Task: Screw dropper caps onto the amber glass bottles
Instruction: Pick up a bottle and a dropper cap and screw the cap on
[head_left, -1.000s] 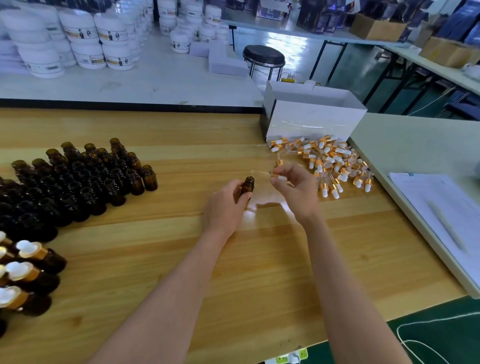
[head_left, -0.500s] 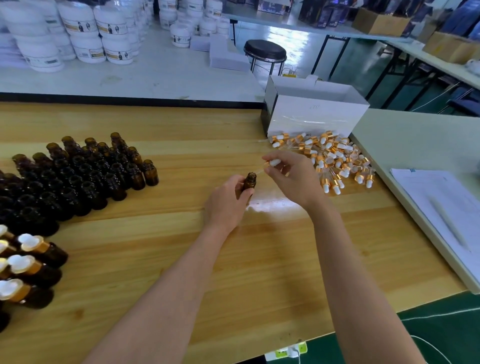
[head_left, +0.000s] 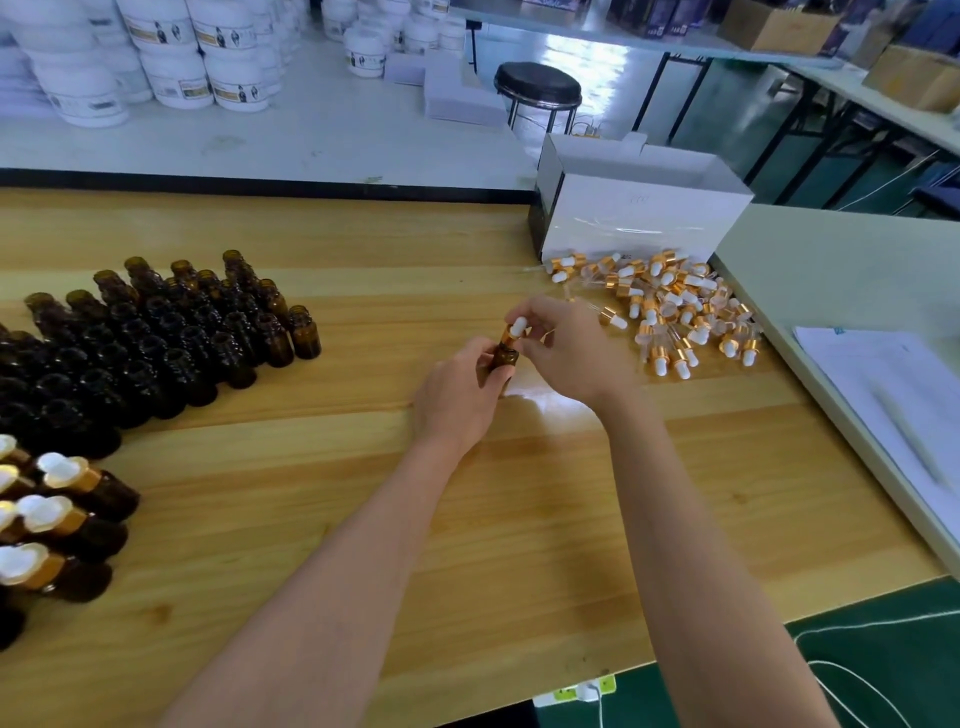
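And the cap is on! A moment ago the right hand (head_left: 571, 353) holds the dropper cap (head_left: 515, 331) off to the side of the bottle's mouth, glass tube still outside; now the tube is down inside and the gold collar sits on the neck of the amber bottle (head_left: 503, 361), white bulb pointing up. The right fingers (head_left: 535, 310) pinch the cap close around its collar and bulb. The left hand (head_left: 457, 400) wraps the bottle's body, holding it just above the wooden surface (head_left: 519, 519), roughly upright with a slight lean.

So threading looks over and the twisting is the job in hand; whether the threads have caught, I cannot tell from here. Plenty left, too: a big block of open bottles (head_left: 156, 343) stands at the left, only a few capped ones (head_left: 67, 499) lie nearer the front edge, and the loose caps (head_left: 675, 312) wait in a heap at the right.
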